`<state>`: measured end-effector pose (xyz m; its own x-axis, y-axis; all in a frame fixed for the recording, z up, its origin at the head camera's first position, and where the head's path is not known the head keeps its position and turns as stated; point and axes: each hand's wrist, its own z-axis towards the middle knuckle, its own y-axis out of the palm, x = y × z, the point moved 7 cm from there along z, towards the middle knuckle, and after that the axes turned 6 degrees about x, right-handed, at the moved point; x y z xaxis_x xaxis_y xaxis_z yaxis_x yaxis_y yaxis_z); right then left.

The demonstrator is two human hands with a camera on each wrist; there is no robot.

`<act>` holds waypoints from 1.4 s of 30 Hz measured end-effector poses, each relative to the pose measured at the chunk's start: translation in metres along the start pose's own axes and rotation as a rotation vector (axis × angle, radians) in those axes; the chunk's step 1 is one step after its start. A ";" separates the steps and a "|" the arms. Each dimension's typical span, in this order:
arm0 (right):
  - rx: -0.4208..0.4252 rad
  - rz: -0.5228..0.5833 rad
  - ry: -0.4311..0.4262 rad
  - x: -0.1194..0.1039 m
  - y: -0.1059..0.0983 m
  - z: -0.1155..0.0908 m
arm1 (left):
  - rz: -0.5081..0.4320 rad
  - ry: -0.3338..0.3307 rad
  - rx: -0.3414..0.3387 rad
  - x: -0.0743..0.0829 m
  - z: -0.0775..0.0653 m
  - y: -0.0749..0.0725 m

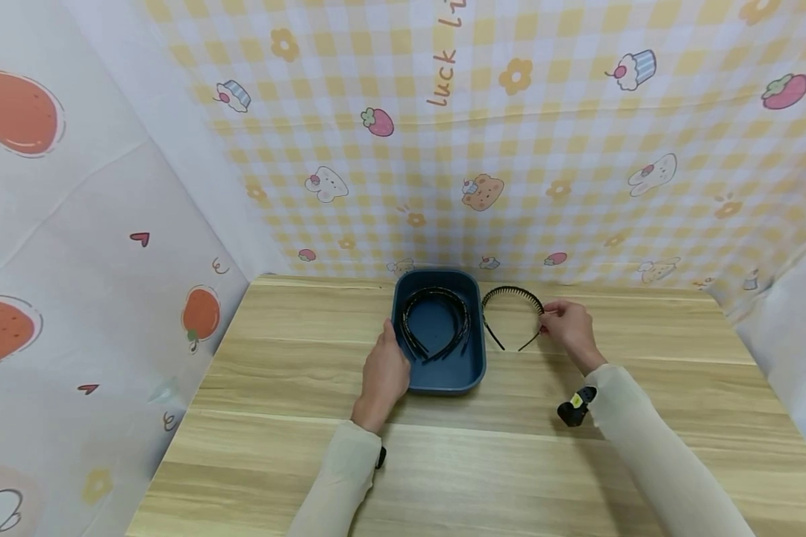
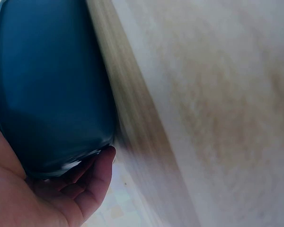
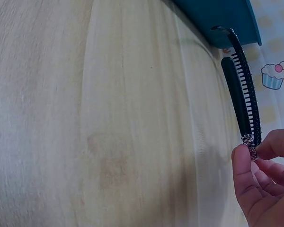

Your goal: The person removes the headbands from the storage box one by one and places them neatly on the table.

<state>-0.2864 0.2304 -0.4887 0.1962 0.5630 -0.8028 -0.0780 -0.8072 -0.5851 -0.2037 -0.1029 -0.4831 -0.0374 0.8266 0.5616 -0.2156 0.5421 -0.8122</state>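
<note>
A dark blue plastic box point(image 1: 446, 389) stands on the wooden table, with a few black headbands point(image 1: 462, 306) lying inside it. My left hand point(image 1: 384, 369) grips the box by its left side; in the left wrist view, the fingers point(image 2: 102, 177) curl round the box wall point(image 2: 52, 85). Just right of the box is a black toothed headband point(image 1: 516, 289), its ends toward me. The thumb and fingers of my right hand point(image 1: 569, 328) pinch its right arm. In the right wrist view, the pinched part of the headband point(image 3: 250, 104) looks sparkly.
The wood-grain table point(image 1: 275, 358) reaches out on both sides of the box. Behind it hangs a yellow checked cloth point(image 1: 430, 186) with printed cakes and strawberries. A white printed cloth point(image 1: 107, 261) covers the left side.
</note>
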 end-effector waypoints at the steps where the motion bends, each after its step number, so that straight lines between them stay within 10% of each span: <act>1: 0.001 -0.007 -0.002 0.001 0.000 0.000 | -0.002 -0.001 0.000 0.000 0.000 0.000; 30: -0.007 -0.048 -0.031 0.006 0.002 0.000 | -0.005 -0.007 -0.005 -0.001 0.000 -0.001; 42: 0.008 -0.052 -0.135 -0.024 0.009 -0.006 | -0.010 0.008 0.007 0.000 0.000 -0.001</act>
<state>-0.2862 0.2088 -0.4741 0.0670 0.6230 -0.7793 -0.0795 -0.7753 -0.6266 -0.2031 -0.1035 -0.4820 -0.0276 0.8222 0.5685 -0.2229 0.5494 -0.8053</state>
